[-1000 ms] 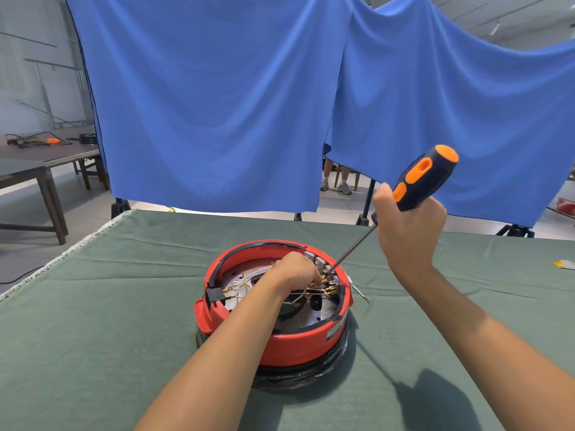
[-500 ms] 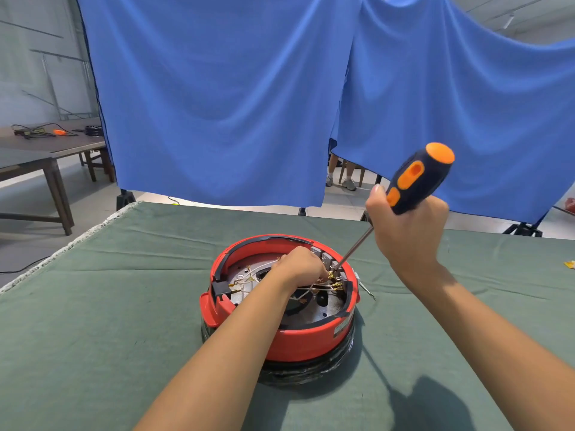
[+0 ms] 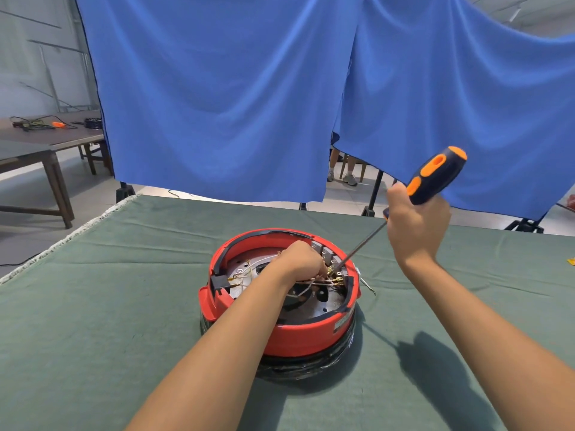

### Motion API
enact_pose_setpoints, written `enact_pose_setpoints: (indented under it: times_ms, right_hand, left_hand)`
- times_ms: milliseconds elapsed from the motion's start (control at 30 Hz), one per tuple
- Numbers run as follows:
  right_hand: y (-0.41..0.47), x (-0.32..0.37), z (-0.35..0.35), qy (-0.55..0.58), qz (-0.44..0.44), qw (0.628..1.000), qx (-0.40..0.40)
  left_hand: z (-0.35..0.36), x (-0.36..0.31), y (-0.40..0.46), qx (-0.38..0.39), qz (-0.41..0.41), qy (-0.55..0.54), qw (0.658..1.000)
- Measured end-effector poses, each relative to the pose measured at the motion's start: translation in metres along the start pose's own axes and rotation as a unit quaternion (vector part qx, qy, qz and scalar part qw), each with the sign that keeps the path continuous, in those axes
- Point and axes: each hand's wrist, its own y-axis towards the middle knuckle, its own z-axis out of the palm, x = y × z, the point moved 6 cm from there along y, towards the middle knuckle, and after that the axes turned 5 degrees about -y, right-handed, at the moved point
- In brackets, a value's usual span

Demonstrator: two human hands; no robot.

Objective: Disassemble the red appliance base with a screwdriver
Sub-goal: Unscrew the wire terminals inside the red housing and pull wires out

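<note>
Now mid-unscrewing: right hand (image 3: pixel 417 231) clasping screwdriver (image 3: pixel 432 178), tip inside red appliance base (image 3: pixel 298 334); left hand (image 3: pixel 303 259) pinching wires (image 3: pixel 311 283). Next, probably steady turning.

A workshop-like recording space: blue backdrop cloths (image 3: pixel 224 98) hung on stands, a green-covered surface (image 3: pixel 93 306), wooden worktables (image 3: pixel 37 157) with cables.

Blue cloth backdrop (image 3: pixel 236 98) hangs on black stands across room. Green felt-covered table (image 3: pixel 93 306) in foreground. Dark wooden tables (image 3: pixel 37 150) at left on pale tiled floor (image 3: pixel 25 241). Grey wall (image 3: pixel 37 57) behind. Seated person's legs (image 3: pixel 342 169) beneath cloth.
</note>
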Motion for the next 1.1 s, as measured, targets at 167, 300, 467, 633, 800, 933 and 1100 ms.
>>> enact_pose_setpoints:
  times_ms: [167, 300, 467, 633, 800, 933, 1100]
  right_hand:
    - [-0.002, 0.009, 0.0, 0.007, -0.033, 0.999, 0.015]
    - [-0.011, 0.023, -0.003, 0.009, -0.076, 0.997, 0.015]
    - [-0.012, 0.028, -0.013, 0.029, -0.063, 0.998, 0.011]
    - [-0.013, 0.025, -0.02, 0.037, -0.032, 0.999, 0.019]
    - [-0.015, 0.028, -0.006, -0.002, -0.026, 0.996, 0.083]
    - [-0.016, 0.037, 0.003, 0.007, -0.03, 0.995, 0.093]
    - [-0.004, 0.056, 0.02, 0.14, 0.042, 0.982, 0.121]
  left_hand:
    - [-0.003, -0.002, -0.005, -0.002, -0.007, -0.002, 1.0]
    - [-0.007, -0.01, -0.011, -0.022, -0.011, 0.0, 1.0]
    - [-0.018, -0.019, -0.022, -0.124, 0.049, -0.004, 0.991]
    - [-0.039, -0.025, -0.032, -0.265, 0.125, -0.031, 0.956]
    - [-0.055, -0.037, -0.053, -0.408, 0.229, -0.061, 0.881]
    - [-0.058, -0.048, -0.064, -0.436, 0.316, -0.079, 0.839]
    - [-0.055, -0.038, -0.048, -0.329, 0.273, -0.295, 0.855]
